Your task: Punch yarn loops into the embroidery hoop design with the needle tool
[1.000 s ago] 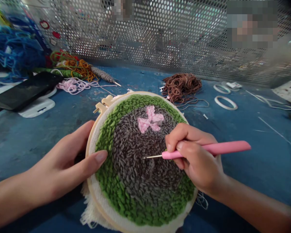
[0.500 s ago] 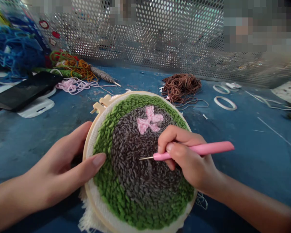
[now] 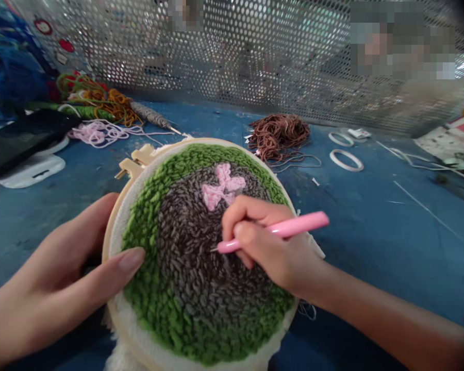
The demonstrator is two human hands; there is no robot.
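The wooden embroidery hoop [image 3: 216, 140] is right there between the two hands, tilted up off the blue table [image 3: 371, 232], and the left hand [image 3: 62, 257] has it, curled around the near rim with the thumb [image 3: 131, 260] laid across the green yarn loops [image 3: 150, 293] and the fingers out of sight behind. The right hand [image 3: 263, 242] is closed tight on a pink-handled needle [image 3: 294, 224], pen-style, its tip down in the grey-brown loops [image 3: 189, 257] just below the pink bow shape [image 3: 220, 185]. This hoop looks light and easy to tilt, but the stretched cloth should give under pressure and the soft loops could snag or pull, so the wooden rim looks like the safest place to grip, with the clasp [image 3: 133, 164] out of the way at the far left. Beyond the hands, a heap of brown yarn [image 3: 278, 136] lies past the right hand, pink yarn [image 3: 96, 133] lies past the left, and two white tape rings [image 3: 346, 159] sit further right.
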